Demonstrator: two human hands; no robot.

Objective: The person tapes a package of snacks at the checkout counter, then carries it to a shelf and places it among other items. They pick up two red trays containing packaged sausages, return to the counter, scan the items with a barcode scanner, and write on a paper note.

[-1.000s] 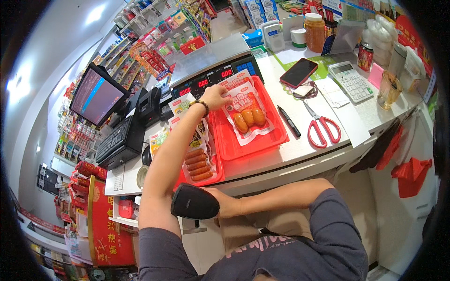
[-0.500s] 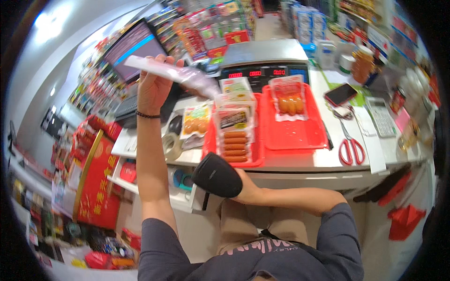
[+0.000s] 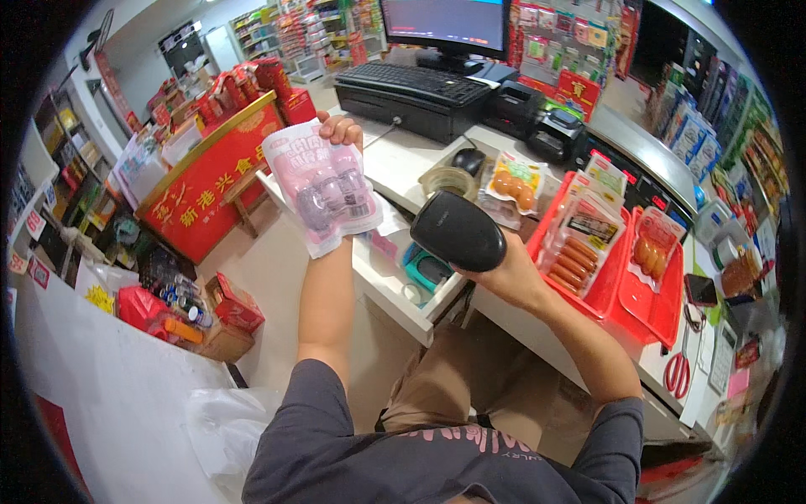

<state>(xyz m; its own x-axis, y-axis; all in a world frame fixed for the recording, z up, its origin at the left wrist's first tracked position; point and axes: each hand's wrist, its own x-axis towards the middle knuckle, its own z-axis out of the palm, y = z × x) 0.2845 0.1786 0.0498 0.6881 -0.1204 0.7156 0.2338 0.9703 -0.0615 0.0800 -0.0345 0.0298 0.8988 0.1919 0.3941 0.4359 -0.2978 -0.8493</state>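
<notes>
My left hand (image 3: 342, 132) is raised on the left, fingers closed over the top edge of a pink and clear sealed food pack (image 3: 312, 160). Round pale-purple pieces show through its window, and a small barcode sits at its lower right. In front of my body, my right hand (image 3: 519, 275) is wrapped round a black handheld barcode scanner (image 3: 457, 231). The scanner's head points left, toward the pack, with a gap between them. Right of the scanner, packs of sausages (image 3: 579, 252) lean in a red tray (image 3: 606, 296).
A second red tray (image 3: 642, 309) holds one sausage pack (image 3: 653, 245). An open drawer (image 3: 395, 298) juts out below the counter. Behind are a tape roll (image 3: 447, 181), a mouse (image 3: 468, 160), a keyboard (image 3: 411, 88) and a monitor (image 3: 445, 23). Red-handled scissors (image 3: 677, 374) lie at right.
My view has swung to the left. The pack, seen edge-on before, now shows its broad face and hangs lower, nearer the scanner. Both hands keep their holds.
</notes>
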